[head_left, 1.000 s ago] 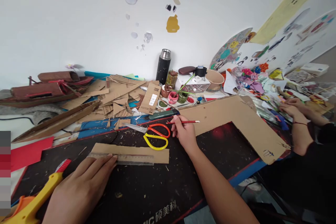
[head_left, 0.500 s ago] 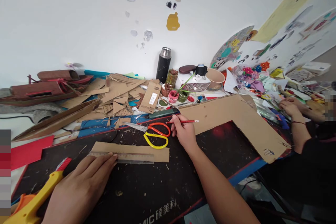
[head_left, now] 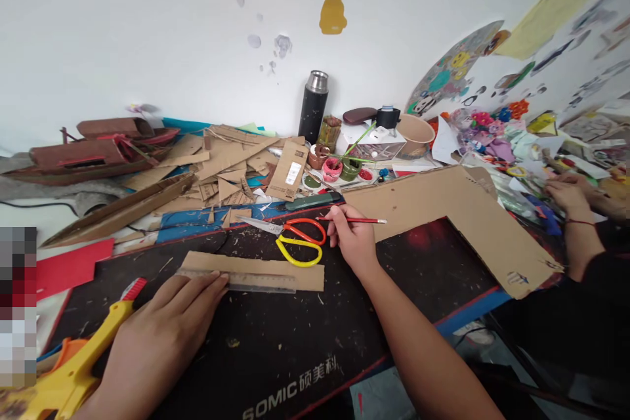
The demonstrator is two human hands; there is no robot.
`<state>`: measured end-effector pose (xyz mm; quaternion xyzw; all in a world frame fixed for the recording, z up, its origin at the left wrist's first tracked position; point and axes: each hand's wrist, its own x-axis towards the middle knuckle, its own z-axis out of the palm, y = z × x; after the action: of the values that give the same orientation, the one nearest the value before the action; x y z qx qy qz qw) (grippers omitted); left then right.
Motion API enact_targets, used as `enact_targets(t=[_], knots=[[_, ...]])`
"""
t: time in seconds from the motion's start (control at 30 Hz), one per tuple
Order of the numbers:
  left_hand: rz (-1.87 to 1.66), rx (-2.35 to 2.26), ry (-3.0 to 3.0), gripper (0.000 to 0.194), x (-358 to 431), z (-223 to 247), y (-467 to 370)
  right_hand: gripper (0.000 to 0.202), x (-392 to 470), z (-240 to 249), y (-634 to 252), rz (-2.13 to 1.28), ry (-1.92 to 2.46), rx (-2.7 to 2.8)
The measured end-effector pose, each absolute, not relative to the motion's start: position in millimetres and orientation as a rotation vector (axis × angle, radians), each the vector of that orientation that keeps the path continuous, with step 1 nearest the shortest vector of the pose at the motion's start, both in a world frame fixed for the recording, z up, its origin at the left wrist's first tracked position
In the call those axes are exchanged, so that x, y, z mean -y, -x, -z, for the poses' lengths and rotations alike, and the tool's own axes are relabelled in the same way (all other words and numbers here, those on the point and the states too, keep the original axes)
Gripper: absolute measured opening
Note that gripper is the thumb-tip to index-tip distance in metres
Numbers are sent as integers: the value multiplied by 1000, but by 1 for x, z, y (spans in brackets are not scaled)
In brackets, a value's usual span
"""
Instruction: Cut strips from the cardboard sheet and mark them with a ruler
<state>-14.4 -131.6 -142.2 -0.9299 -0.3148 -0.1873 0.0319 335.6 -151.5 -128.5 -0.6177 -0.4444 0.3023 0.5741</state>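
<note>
Left hand point(head_left: 170, 331), opened flat, presses ruler point(head_left: 263, 283) on cardboard strip point(head_left: 308, 274); right hand point(head_left: 353, 239) pinches red pencil point(head_left: 368, 220) away from it.

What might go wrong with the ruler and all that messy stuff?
The ruler might slide on the cardboard strip, since only the left hand presses one end. The right hand, holding the pencil, could bump the scissors lying close by. The paint pots have no lids on, so a knock might spill them.
</note>
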Motion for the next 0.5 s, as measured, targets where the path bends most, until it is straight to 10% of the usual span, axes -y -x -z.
enact_targets(t=[0.5], knots=[[563,972,2850,48,133,134,11,55,184,122,-306,-938,1298,1101]])
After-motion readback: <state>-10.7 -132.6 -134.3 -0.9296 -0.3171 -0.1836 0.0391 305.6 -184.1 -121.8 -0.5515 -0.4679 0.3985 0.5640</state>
